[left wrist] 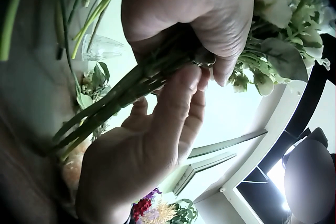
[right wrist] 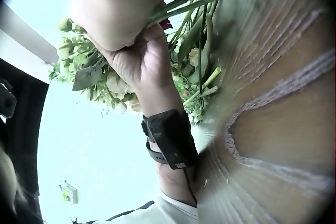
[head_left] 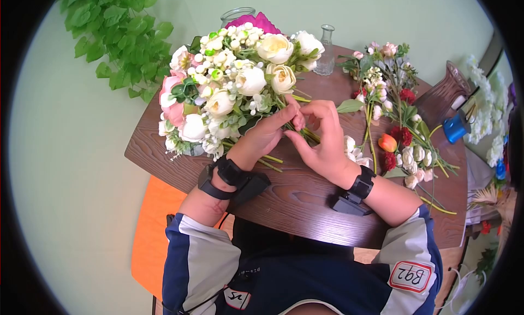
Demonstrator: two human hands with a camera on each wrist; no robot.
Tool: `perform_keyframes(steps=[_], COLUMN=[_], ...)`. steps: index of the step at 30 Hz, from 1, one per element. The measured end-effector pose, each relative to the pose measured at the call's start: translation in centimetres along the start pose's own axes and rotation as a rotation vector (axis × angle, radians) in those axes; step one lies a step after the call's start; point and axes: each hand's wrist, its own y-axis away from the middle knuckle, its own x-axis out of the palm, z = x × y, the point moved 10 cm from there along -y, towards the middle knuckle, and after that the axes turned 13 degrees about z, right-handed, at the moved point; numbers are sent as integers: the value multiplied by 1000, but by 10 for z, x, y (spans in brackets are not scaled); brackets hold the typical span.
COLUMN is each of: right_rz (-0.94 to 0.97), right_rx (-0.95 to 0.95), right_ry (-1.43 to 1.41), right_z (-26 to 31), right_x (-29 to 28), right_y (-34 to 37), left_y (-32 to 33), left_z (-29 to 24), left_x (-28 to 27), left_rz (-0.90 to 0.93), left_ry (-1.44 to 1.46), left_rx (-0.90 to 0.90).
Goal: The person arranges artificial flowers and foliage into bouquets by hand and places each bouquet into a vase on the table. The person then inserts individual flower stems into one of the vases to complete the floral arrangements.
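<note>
A full bouquet of white, cream and pink flowers [head_left: 234,91] leans over the left half of the table, heads away from the person. My left hand [head_left: 265,135] grips its gathered green stems [left wrist: 113,100] just under the blooms. Opposite it, my right hand [head_left: 327,143] has thumb and forefinger curled at the same stems, fingertips right beside the left thumb. In the left wrist view the right fingertips [left wrist: 190,77] meet at the top of the bundle. Fingers partly hide the gripped spot, and I cannot tell whether something thin is pinched there.
Loose stems with white, red and orange flowers [head_left: 401,146] lie across the right of the brown table [head_left: 305,211]. Behind stand a clear glass vase [head_left: 326,53] and a brownish glass vase [head_left: 445,94]. A blue roll [head_left: 454,128] sits at the right edge. An orange seat [head_left: 155,227] is at lower left.
</note>
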Motion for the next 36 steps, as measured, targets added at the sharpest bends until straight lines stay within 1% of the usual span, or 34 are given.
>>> perform_keyframes(steps=[4, 6, 7, 8, 12, 13, 15, 18, 19, 21, 24, 26, 28, 30, 32, 36], right_rz=[24, -23, -23, -15, -28, -29, -12, -15, -17, 13, 30, 31, 30, 4, -3, -52], right_rx=[7, 73, 73, 42, -50, -49, 9, 48, 49, 122, 113, 124, 132, 101, 104, 127], right_ry=[-42, -144, -145, -177, -256, -256, -321, -336, -335, -305, -261, -247, -232, -211, -207, -174], right_z=[-4, -13, -15, -15, -9, -9, -17, -22, -21, -25, -23, -23, -22, -18, -18, -20], right_x=[2, 1, 3, 5, 6, 5, 8, 8, 7, 10, 10, 11, 11, 8, 8, 3], right_y=[0, 3, 3, 3, 1, 2, 3, 8, 10, 14, 14, 13, 12, 11, 12, 16], left_y=[0, 2, 3, 4, 8, 8, 7, 6, 6, 6, 6, 7, 6, 4, 5, 5], left_z=[-1, -3, 0, 3, 6, 5, 5, 2, 2, 0, -6, -6, -7, -8, -6, -5], left_x=[-2, -3, -3, -3, -18, -18, -15, -14, -15, -16, -15, -21, -21, -19, -21, -17], left_rz=[6, -3, -8, -12, -60, -67, -76, -98, -94, -88, -71, -116, -120, -123, -156, -138], left_ry=[-30, -53, -47, -40, -19, 26, 71, 27, 4, -18, -94, -132, -125, -118, -118, -104], left_rx=[-4, -6, -54, -103, -92, -87, -83, -64, -47, -32, -11, -36, -42, -47, -76, -99])
